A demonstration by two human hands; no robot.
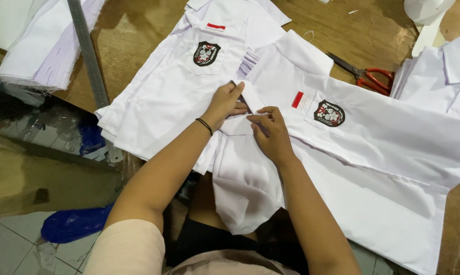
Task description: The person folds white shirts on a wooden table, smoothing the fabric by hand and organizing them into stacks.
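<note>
Two hands meet on the white school shirt (372,168) that lies spread across the wooden table (138,35) in front of you, its hem hanging over the near edge onto your lap. Your left hand (224,104), a thin black band on its wrist, pinches a folded strip of the shirt's cloth between thumb and fingers. Your right hand (271,133) lies just beside it, fingers curled and pressing down on the same fold. The shirt's chest pocket carries a dark shield-shaped badge (329,113) with a small red and white flag patch (297,99) next to it.

To the left, touching your shirt, lies a stack of like shirts (159,97) with the same badge on top. Orange-handled scissors (367,75) rest on the bare wood beyond your shirt. A long metal ruler (90,56) runs along the table's left edge, beside a pile of folded white cloth (36,46). More white shirts (443,76) lie at the far right. The cloth is smooth, thin and lightly creased.
</note>
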